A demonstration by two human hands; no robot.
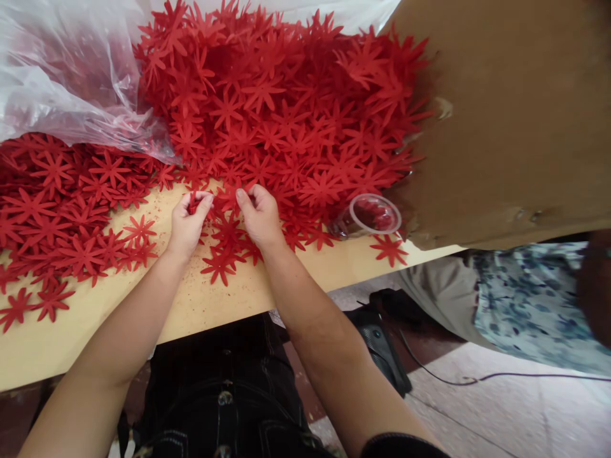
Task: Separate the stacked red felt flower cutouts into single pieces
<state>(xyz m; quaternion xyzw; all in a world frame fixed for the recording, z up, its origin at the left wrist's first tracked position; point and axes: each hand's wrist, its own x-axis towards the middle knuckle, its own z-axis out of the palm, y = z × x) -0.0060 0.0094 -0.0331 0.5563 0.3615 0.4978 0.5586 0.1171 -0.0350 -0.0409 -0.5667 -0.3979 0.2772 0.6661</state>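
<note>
Red flower-shaped pieces (pixel 262 92) lie heaped high on the pale wooden table (pixel 210 312), with a second pile (pixel 52 216) at the left. My left hand (pixel 189 219) is closed around a small red piece, thumb against the fingers. Just to its right, my right hand (pixel 258 213) pinches with thumb and forefinger at the edge of the big heap; a bit of red shows at its fingertips. The two hands are apart. Several loose flowers (pixel 220 262) lie between and below them. A clear plastic cup (pixel 375 215) leans on its side, right of my right hand.
Clear plastic sheeting (pixel 86 83) covers part of the left pile. A large brown cardboard panel (pixel 515 127) stands at the right. Below it a person in patterned clothing (pixel 534 305) is partly visible. A black device (pixel 382 350) and a cable are beyond the table's front edge.
</note>
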